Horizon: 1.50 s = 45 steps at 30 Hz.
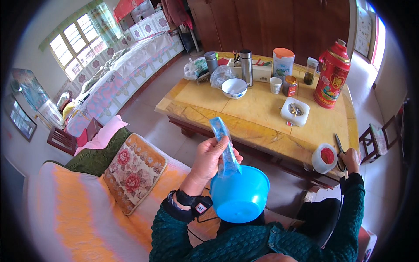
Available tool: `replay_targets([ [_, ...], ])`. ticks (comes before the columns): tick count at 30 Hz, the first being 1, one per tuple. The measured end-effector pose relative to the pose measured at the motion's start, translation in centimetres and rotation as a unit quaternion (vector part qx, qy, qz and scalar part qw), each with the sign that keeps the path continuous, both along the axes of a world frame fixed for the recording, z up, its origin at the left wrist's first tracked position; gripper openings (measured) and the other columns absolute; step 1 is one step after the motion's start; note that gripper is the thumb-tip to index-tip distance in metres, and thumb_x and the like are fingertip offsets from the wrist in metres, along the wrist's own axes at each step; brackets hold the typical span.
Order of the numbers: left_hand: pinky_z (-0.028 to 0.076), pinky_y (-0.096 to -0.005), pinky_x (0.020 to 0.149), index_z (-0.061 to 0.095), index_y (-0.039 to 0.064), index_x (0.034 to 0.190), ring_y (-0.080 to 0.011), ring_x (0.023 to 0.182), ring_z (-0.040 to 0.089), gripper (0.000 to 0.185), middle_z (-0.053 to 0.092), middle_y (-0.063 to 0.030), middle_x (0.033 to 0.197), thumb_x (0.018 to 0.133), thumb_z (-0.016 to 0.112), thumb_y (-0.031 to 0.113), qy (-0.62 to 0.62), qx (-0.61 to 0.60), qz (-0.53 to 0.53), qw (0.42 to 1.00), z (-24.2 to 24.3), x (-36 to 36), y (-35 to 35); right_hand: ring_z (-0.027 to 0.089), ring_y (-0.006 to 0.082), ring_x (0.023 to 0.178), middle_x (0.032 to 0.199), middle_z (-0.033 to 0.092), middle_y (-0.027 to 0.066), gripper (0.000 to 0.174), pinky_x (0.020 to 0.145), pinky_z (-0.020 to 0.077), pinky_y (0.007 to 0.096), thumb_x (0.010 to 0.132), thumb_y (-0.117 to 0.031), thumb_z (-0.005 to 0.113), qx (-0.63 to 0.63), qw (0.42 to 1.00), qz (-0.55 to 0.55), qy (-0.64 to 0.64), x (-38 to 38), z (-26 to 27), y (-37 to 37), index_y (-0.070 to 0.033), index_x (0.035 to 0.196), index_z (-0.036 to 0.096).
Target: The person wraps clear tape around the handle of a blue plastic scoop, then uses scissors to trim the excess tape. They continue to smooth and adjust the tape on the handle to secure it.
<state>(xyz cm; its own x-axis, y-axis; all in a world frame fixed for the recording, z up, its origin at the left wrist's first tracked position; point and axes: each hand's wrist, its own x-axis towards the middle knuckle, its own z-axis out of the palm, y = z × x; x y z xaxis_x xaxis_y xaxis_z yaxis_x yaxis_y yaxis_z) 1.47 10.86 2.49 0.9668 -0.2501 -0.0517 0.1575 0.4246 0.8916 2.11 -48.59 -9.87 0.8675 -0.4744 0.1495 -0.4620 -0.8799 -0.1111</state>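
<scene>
My left hand (214, 157) grips the blue plastic handle (220, 126) of what looks like a water scoop, with clear tape on it. Below that hand, the scoop's round blue bowl (240, 196) is tipped with its base towards me, over my lap. I cannot tell whether handle and bowl are firmly joined. At the table's right front corner, my right hand (351, 160) has its fingers at the handles of black-handled scissors (338, 142), whose blades point away from me. Just left of them stands a roll of clear packing tape (316, 159) with a red core.
The yellow table (203, 101) bears a white bowl (234, 89), a steel flask (245, 67), a paper cup (275, 85), a jar (289, 86), an ashtray (302, 118) with butts and a red thermos (334, 77). A cushioned sofa (81, 203) is at left, a wooden chair (376, 140) at right.
</scene>
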Motion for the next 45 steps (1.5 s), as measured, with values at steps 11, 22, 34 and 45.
replay_targets([
  [11, 0.061, -0.0508, 0.072, 0.064, 0.003, 0.093, -0.0346, 0.079, 0.073, 0.031, 0.070, -0.0192, 0.082, 0.097, 0.062, 0.034, 0.018, -0.100, 0.045, 0.994, -1.1, 3.1, 5.5, 0.064, 0.0424, 0.073, 0.073, 0.063, 0.0241, 0.022, 0.065, 0.0492, 0.0502, 0.074, -0.021, 0.068, -0.003, 0.987, 0.159, -0.017, 8.8, 8.0, 5.1, 0.001, 0.071, 0.065],
  [22, 0.061, -0.0522, 0.072, 0.062, 0.003, 0.094, -0.0361, 0.080, 0.072, 0.033, 0.070, -0.0185, 0.084, 0.097, 0.063, 0.035, 0.051, -0.128, 0.080, 0.987, -3.6, 6.1, 9.3, 0.066, 0.0409, 0.079, 0.080, 0.066, 0.0227, 0.028, 0.070, 0.0517, 0.0494, 0.079, -0.030, 0.066, -0.054, 0.959, 0.278, -0.002, 17.9, 13.8, 20.5, -0.003, 0.082, 0.070],
  [34, 0.061, -0.0532, 0.073, 0.064, 0.003, 0.094, -0.0371, 0.080, 0.073, 0.027, 0.071, -0.0210, 0.085, 0.097, 0.062, 0.030, 0.055, -0.123, 0.074, 0.988, -1.0, 3.9, 8.0, 0.066, 0.0402, 0.088, 0.089, 0.069, 0.0204, 0.023, 0.077, 0.0528, 0.0497, 0.084, -0.025, 0.061, -0.059, 0.932, 0.357, 0.006, 18.7, 16.6, 25.2, -0.004, 0.087, 0.071],
  [45, 0.060, -0.0533, 0.074, 0.062, 0.001, 0.096, -0.0376, 0.080, 0.072, 0.030, 0.070, -0.0212, 0.085, 0.098, 0.061, 0.031, 0.052, -0.113, 0.032, 0.992, -1.9, 6.4, 7.4, 0.066, 0.0394, 0.088, 0.092, 0.069, 0.0203, 0.023, 0.078, 0.0530, 0.0497, 0.082, -0.024, 0.059, -0.063, 0.952, 0.298, 0.042, 20.1, 15.5, 23.1, -0.004, 0.084, 0.071],
])
